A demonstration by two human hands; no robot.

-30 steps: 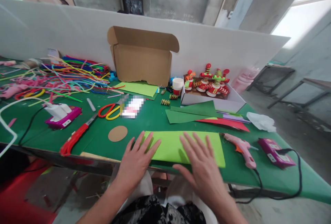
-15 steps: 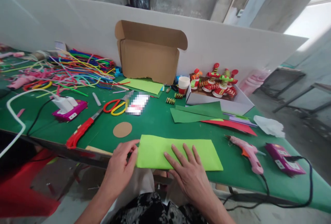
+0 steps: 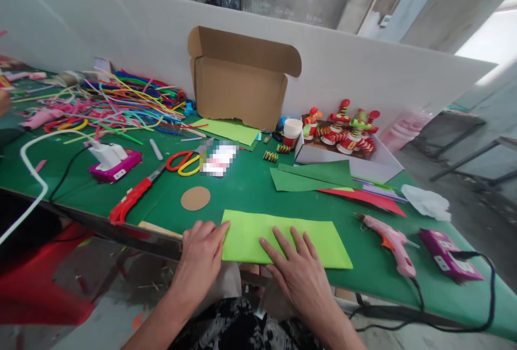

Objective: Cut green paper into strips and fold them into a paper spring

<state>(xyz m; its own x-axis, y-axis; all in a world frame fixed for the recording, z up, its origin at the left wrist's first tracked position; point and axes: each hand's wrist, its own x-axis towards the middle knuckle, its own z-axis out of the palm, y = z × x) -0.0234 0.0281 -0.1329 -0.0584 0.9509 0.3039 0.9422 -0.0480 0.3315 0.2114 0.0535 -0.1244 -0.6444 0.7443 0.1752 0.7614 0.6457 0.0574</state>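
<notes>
A light green sheet of paper (image 3: 250,237), apparently folded into a long strip, lies at the table's front edge. My left hand (image 3: 204,253) is at its left end, fingers curled and the index fingertip on the paper's edge; the thumb is mostly hidden. Fingers spread, my right hand (image 3: 299,269) lies flat on the middle of the paper. Just beyond the left hand is a round brown cardboard disc (image 3: 195,198). Farther left are scissors with red and yellow handles (image 3: 183,162) and a red-handled cutter (image 3: 131,200).
A pink glue gun (image 3: 390,239) and a purple power block (image 3: 450,256) lie at right. Green paper sheets (image 3: 311,175) and a white box of paper figures (image 3: 351,156) sit behind. Pipe cleaners (image 3: 129,102) pile up at left. Another person's hand (image 3: 5,101) shows at the far left.
My left hand's index finger has moved right onto the paper's left edge. The right hand stays flat on the paper. The view has shifted slightly, and another person's hand appears at far left.
</notes>
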